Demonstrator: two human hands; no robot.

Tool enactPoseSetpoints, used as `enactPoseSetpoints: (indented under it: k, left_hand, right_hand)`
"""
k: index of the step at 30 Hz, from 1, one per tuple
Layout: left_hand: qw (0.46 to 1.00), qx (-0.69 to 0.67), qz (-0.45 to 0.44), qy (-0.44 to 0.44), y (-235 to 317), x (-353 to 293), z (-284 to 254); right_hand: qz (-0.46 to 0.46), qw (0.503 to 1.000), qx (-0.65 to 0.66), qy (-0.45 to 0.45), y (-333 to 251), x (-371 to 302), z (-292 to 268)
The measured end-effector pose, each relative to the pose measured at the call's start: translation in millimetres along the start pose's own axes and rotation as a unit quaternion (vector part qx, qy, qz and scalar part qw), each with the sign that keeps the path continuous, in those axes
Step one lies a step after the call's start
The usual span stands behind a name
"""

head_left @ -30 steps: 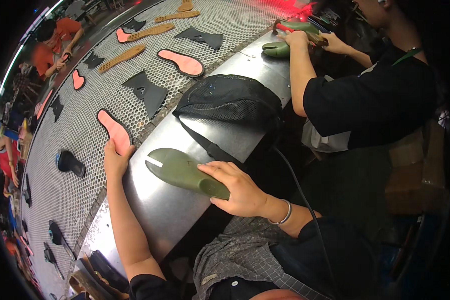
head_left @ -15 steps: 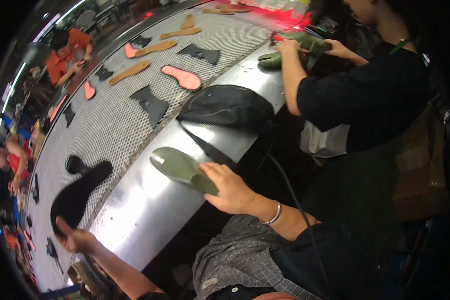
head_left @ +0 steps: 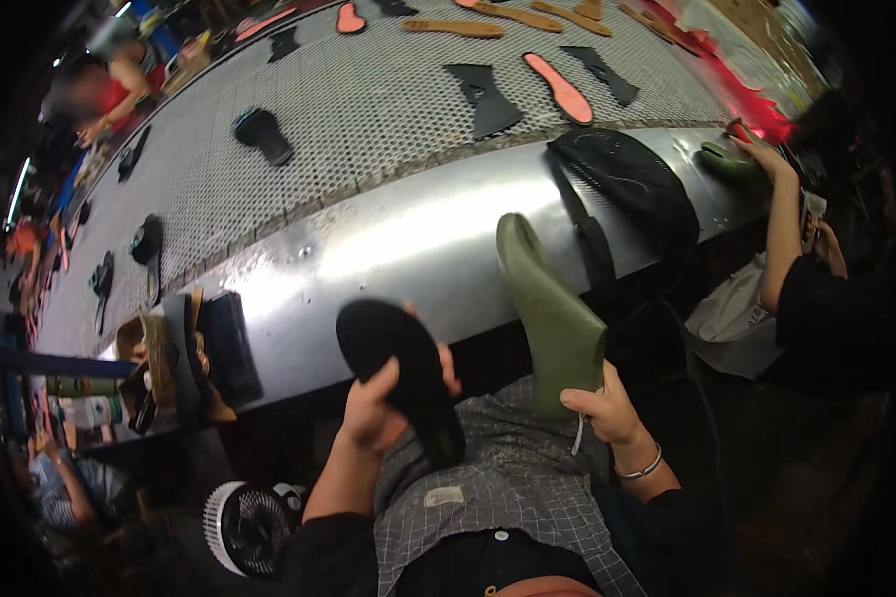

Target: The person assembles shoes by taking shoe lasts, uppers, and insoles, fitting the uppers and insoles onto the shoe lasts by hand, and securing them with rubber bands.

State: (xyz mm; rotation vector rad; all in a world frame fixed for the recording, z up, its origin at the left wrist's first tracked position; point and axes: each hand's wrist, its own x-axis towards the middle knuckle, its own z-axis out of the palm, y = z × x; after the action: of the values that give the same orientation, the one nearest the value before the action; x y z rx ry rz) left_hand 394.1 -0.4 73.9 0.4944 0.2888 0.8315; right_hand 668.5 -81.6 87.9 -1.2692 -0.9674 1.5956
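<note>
My left hand (head_left: pixel 370 410) grips a black shoe insole (head_left: pixel 408 368) near its middle, fingers behind and thumb across the front. It hangs over my lap, slightly blurred. To its right, my right hand (head_left: pixel 615 410) is closed round the heel end of a green shoe last (head_left: pixel 548 298). Its toe points up and away over the metal ledge (head_left: pixel 408 244). A short white cord (head_left: pixel 578 435) dangles beneath the last's lower end. The two pieces are held apart. Under them lies my grey checked apron (head_left: pixel 488 468).
A mesh conveyor belt (head_left: pixel 358 109) carries pink, tan and black shoe parts. On the ledge sits a black mesh bag (head_left: pixel 627 179). A co-worker's arm (head_left: pixel 784 229) reaches toward another green last (head_left: pixel 724 161) at right. A box of tools (head_left: pixel 147 368) and a small fan (head_left: pixel 244 527) are at left.
My left hand has lifted the black insole off the belt and drawn it toward me. The green last has been raised and tilted upright in my right hand. The view has swung left.
</note>
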Motion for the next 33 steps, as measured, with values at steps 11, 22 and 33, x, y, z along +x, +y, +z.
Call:
enactPoseSetpoints:
  k: [11,22,33]
  left_hand:
    - [0.945,0.053,0.281,0.161,40,41,25]
    - [0.944,-0.275,0.142,0.119,47,124,18]
    - [0.99,-0.088,0.019,0.11,57,165,-32]
  right_hand:
    - [-0.156,0.974,-0.156,-0.061,-53,25,20]
    - [-0.057,0.978,0.059,-0.189,-59,139,8]
    - [-0.123,0.924,-0.212,0.293,-135,370,-26]
